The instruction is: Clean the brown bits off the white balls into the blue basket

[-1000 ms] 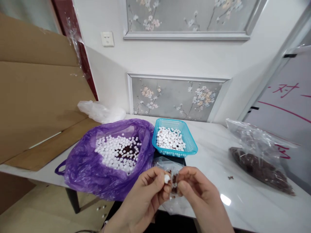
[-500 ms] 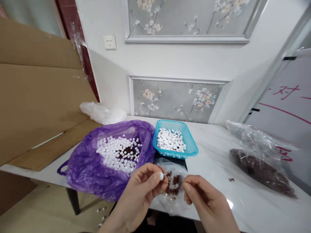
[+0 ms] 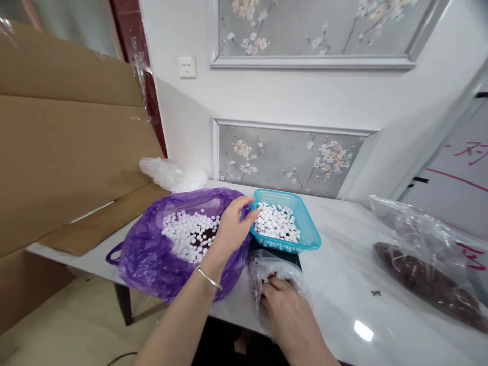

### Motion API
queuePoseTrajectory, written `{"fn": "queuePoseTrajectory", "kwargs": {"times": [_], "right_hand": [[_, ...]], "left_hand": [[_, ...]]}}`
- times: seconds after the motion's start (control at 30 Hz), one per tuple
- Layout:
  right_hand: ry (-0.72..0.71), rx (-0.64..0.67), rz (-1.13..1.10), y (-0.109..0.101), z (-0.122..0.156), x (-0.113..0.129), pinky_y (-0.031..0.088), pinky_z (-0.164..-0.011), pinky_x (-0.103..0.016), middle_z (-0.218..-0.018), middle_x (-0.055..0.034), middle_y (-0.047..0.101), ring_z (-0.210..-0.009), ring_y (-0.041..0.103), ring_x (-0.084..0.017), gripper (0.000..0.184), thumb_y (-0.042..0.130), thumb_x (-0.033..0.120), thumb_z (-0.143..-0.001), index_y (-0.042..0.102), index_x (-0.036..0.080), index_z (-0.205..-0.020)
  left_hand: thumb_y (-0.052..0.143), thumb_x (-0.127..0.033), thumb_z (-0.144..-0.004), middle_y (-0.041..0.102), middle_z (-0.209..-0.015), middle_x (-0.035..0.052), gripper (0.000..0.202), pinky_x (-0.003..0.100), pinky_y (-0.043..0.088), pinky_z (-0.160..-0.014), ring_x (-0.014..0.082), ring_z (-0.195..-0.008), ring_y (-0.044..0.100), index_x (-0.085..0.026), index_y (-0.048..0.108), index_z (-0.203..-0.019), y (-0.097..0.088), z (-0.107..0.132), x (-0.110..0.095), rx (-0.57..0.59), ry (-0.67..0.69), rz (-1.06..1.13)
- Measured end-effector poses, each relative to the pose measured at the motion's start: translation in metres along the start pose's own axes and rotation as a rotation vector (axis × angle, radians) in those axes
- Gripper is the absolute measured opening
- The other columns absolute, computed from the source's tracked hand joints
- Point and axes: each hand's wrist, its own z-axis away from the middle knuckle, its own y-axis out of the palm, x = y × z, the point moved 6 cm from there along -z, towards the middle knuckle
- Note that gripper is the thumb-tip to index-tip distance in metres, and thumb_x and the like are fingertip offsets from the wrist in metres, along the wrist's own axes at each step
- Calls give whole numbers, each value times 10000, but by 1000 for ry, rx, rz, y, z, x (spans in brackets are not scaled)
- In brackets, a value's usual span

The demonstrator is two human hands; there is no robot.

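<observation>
My left hand (image 3: 233,226) is at the left rim of a blue plastic basket (image 3: 310,231), thumb and fingers apart with nothing visible between them. White balls (image 3: 276,222) lie in the basket, several with brown specks. My right hand (image 3: 284,305) reaches down into a clear plastic bag (image 3: 257,272) of small reddish-brown pieces (image 3: 271,277). Its fingers are bent and close together; their tips are hidden among the pieces. Beneath my left forearm spreads an open purple bag (image 3: 152,272) with many loose white balls (image 3: 183,231) and a dark brown patch.
A larger clear bag of dark brown pieces (image 3: 423,284) lies on the right of the white table (image 3: 339,274). One small brown piece (image 3: 375,293) rests nearby. A cardboard box (image 3: 72,142) stands at left, and crumpled white plastic (image 3: 171,175) lies by the wall.
My left hand has moved up from the front to the basket rim, and the white ball it held no longer shows in it. My right hand has gone down into the clear bag.
</observation>
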Motion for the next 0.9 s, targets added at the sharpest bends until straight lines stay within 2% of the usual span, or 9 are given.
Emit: {"fn": "queuePoseTrajectory", "kwargs": {"times": [0.07,0.2,0.33,0.47,0.57,0.67,0.77,0.9], "right_hand": [[8,-9,10,-1,3,-1,511,-662,-328,-867,-90,713,-798,700,-273,272,504,8,-808,692,204,-796],[41,-54,18,-9,7,-1,459,-580,-297,-874,-65,683,-742,673,-235,245,486,26,-844,625,226,-816],[74,-106,-44,-12,9,0,451,-544,-287,-795,-47,676,-661,651,-216,263,400,29,-864,564,225,-806],[68,-113,-121,-10,12,-6,476,-533,-294,-762,-53,671,-629,649,-216,303,307,65,-884,557,223,-819],[66,-173,-237,-14,16,-15,496,-565,-296,-726,-34,665,-611,644,-205,235,362,158,-897,574,228,-822],[112,-197,-427,-21,19,-25,503,-578,-260,-699,-5,663,-576,627,-172,162,462,260,-908,595,234,-819],[174,-176,-657,-26,22,-31,508,-586,-226,-686,2,657,-589,626,-157,140,524,308,-907,601,225,-825],[216,-183,-860,-29,25,-32,513,-607,-224,-694,-15,648,-631,624,-165,131,584,320,-883,594,208,-815]], "left_hand": [[655,-224,-782,703,-1180,102,269,356,416,-964,270,-1101,607,-204,732,-1039,-24,9,-3,49,8,-149],[653,-197,-757,780,-936,76,174,357,448,-847,283,-880,672,-216,786,-867,-73,28,-1,196,-43,-438],[599,-135,-792,774,-877,75,189,361,462,-811,265,-841,677,-205,772,-819,-96,43,29,316,-118,-685],[619,-210,-867,718,-971,70,109,451,471,-898,235,-949,648,-149,697,-912,-98,50,67,385,-188,-893],[595,-301,-906,669,-1084,71,201,457,508,-875,222,-983,636,-151,647,-1029,-93,48,81,419,-222,-974],[587,-308,-911,655,-1115,78,238,438,532,-838,220,-961,642,-158,628,-1092,-87,45,83,432,-232,-992],[594,-308,-907,667,-1076,68,214,435,528,-838,213,-942,644,-154,639,-1049,-84,43,78,415,-214,-967],[577,-213,-892,679,-993,84,127,476,459,-920,240,-962,626,-145,679,-927,-88,39,59,270,-164,-862]]}}
